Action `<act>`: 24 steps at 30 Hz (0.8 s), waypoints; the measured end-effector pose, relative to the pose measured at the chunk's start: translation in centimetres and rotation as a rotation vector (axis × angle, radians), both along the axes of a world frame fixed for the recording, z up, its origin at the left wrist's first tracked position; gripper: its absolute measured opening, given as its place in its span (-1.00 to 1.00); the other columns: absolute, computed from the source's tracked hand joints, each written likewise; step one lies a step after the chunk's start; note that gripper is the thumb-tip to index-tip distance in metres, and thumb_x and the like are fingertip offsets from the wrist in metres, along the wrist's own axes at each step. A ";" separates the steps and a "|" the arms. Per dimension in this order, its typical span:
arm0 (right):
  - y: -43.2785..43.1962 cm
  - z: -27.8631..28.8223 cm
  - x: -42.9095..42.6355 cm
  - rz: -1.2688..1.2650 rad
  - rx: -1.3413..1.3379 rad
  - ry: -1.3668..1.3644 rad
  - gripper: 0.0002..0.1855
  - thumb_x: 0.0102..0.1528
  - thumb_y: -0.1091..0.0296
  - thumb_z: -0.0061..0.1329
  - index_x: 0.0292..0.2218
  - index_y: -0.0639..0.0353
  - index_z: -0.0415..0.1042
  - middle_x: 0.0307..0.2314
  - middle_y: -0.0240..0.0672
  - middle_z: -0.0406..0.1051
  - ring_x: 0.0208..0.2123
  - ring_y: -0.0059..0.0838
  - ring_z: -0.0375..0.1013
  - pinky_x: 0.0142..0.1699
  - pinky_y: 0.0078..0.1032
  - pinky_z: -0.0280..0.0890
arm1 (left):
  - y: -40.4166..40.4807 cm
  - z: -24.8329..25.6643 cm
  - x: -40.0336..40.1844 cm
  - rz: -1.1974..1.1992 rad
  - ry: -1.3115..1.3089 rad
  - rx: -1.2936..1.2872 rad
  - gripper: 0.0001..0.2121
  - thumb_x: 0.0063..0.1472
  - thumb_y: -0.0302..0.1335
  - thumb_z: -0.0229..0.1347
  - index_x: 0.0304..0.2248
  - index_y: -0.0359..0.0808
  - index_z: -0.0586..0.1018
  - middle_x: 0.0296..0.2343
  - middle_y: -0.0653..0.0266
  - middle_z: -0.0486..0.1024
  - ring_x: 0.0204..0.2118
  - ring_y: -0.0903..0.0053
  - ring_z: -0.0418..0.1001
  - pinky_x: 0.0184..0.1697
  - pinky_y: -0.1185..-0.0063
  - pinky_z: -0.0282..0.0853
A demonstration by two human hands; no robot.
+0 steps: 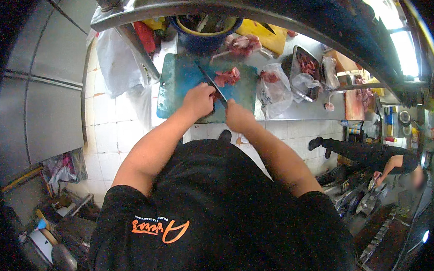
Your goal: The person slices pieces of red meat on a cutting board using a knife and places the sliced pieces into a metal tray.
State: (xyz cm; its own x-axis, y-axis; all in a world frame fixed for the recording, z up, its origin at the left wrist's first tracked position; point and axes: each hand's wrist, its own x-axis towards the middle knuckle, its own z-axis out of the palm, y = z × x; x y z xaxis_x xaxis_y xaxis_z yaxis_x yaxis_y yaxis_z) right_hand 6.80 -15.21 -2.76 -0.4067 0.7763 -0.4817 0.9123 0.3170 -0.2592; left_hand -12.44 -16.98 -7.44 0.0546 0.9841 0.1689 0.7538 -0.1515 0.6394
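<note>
My right hand [239, 116] grips the handle of a kitchen knife [211, 80], its long blade slanting up and left across a blue-green cutting board [174, 79]. Curled close to the blade's left side, my left hand [200, 100] presses a piece of raw meat against the board; the fingers hide most of that piece. Several cut slices of raw meat [227, 77] lie together on the board, right of the blade.
Behind the board stand a dark blue tub [205, 39] and raw meat with bone [242, 43]. On the right are a plastic bag [276, 93] and a metal tray [294, 65] with meat. A metal shelf edge [211, 6] overhangs the table. Another person [377, 157] works far right.
</note>
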 end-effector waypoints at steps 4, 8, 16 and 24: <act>2.7 3.4 0.2 0.134 -0.075 0.025 -0.67 0.20 0.31 -0.31 -0.17 0.39 0.35 -0.26 0.15 0.50 -0.20 0.16 0.53 -0.07 0.01 0.39 | -0.3 1.8 -0.2 0.008 0.040 -0.133 -0.92 0.11 -0.46 0.06 -0.41 -0.25 0.54 -0.39 0.11 0.47 -0.26 0.12 0.48 -0.23 0.23 0.40; -0.7 2.1 0.3 0.065 -0.066 0.023 -0.70 0.18 0.35 -0.29 -0.17 0.38 0.34 -0.25 0.15 0.50 -0.18 0.16 0.52 -0.09 0.02 0.38 | 0.0 0.8 -0.2 -0.011 -0.013 -0.092 -0.92 0.11 -0.47 0.03 -0.41 -0.23 0.54 -0.40 0.12 0.47 -0.26 0.11 0.48 -0.23 0.23 0.39; 0.5 3.0 0.3 0.117 -0.085 0.025 -0.73 0.19 0.33 -0.22 -0.15 0.32 0.29 -0.29 0.21 0.49 -0.16 0.21 0.48 -0.07 0.01 0.35 | -0.5 1.1 -0.5 0.009 0.010 -0.150 -0.91 0.11 -0.49 0.01 -0.43 -0.21 0.56 -0.40 0.13 0.48 -0.27 0.11 0.48 -0.22 0.23 0.39; 3.2 5.1 -1.6 0.174 -0.127 0.021 -0.67 0.18 0.34 -0.26 -0.08 0.29 0.34 -0.17 0.19 0.46 -0.11 0.21 0.49 -0.02 0.06 0.36 | -1.2 1.6 -0.1 0.049 0.063 -0.079 -0.89 0.11 -0.48 0.02 -0.43 -0.19 0.60 -0.41 0.13 0.52 -0.28 0.14 0.50 -0.23 0.25 0.40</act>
State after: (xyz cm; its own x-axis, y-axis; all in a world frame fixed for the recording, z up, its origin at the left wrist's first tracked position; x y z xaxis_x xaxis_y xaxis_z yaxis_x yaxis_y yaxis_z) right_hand 5.20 -11.96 2.36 -0.5404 0.6269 -0.5612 0.8405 0.4328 -0.3260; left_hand -12.55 -18.16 -5.85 0.0140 0.9960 0.0880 0.7984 -0.0642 0.5987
